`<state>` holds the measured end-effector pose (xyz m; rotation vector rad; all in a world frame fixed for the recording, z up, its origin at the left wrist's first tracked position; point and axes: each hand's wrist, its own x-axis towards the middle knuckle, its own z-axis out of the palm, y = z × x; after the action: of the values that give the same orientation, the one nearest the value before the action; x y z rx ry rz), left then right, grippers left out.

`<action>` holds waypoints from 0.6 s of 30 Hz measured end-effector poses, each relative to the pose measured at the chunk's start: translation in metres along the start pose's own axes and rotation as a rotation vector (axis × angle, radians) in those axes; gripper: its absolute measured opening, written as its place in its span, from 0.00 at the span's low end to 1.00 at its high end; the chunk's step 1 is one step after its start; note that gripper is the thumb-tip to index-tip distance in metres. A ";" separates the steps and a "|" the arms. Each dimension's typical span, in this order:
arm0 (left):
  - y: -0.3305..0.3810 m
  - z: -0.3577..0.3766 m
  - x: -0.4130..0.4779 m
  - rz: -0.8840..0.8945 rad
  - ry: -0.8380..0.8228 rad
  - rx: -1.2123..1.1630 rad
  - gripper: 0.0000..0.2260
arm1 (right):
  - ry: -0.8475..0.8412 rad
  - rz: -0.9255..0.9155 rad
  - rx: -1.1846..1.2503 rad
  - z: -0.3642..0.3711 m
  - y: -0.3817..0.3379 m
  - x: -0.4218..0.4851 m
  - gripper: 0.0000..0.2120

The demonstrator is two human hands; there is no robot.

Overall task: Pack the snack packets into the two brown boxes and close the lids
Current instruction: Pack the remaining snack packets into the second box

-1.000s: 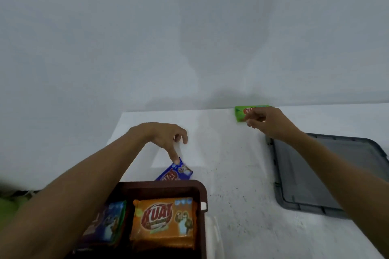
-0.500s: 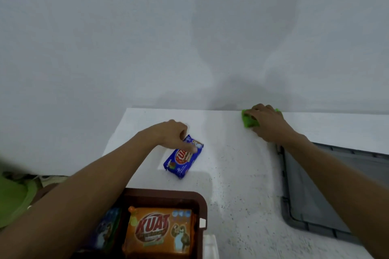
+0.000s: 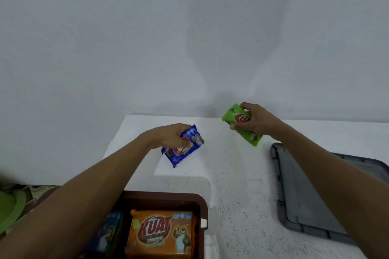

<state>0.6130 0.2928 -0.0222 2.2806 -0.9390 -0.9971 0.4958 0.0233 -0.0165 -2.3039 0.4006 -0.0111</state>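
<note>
My left hand point(image 3: 168, 135) grips a blue snack packet point(image 3: 185, 149) and holds it just above the white table point(image 3: 231, 174). Near the table's far edge my right hand point(image 3: 255, 121) grips a green snack packet point(image 3: 242, 125), tilted and off the surface. An open brown box point(image 3: 197, 202) stands at the near left; an orange KUAT packet point(image 3: 162, 233) lies flat inside it, with a dark blue packet point(image 3: 108, 231) beside it, partly hidden under my left forearm. Only this one brown box is in view.
A grey lid point(image 3: 299, 191) lies flat on the table at the right, under my right forearm. A small white object point(image 3: 211, 246) sits beside the box's right wall. Green items point(image 3: 8, 210) lie off the table at the far left. A plain wall rises behind.
Both hands have closed round their packets and lifted them off the table. The green packet has tilted up in my right hand; the blue one has risen under my left.
</note>
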 end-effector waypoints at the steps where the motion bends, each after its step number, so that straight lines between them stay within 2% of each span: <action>1: 0.001 -0.005 -0.006 0.013 -0.012 -0.126 0.08 | -0.043 0.021 0.098 -0.002 -0.007 -0.005 0.19; 4: 0.002 -0.019 -0.025 0.043 -0.014 -0.390 0.09 | -0.123 0.018 0.232 -0.001 -0.032 -0.025 0.15; 7: 0.005 -0.028 -0.052 0.055 0.050 -0.516 0.12 | -0.141 -0.011 0.316 0.008 -0.062 -0.051 0.12; 11: 0.001 -0.034 -0.106 0.113 0.121 -0.501 0.11 | -0.165 -0.033 0.434 0.020 -0.106 -0.093 0.16; 15: -0.015 -0.029 -0.169 0.179 0.058 -0.440 0.06 | -0.233 -0.060 0.381 0.040 -0.143 -0.142 0.11; 18: -0.030 -0.016 -0.214 0.246 -0.025 -0.387 0.10 | -0.295 -0.092 0.263 0.061 -0.164 -0.181 0.08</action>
<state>0.5296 0.4739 0.0632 1.7912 -0.9190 -1.0009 0.3781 0.2249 0.0788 -2.0224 0.1320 0.2150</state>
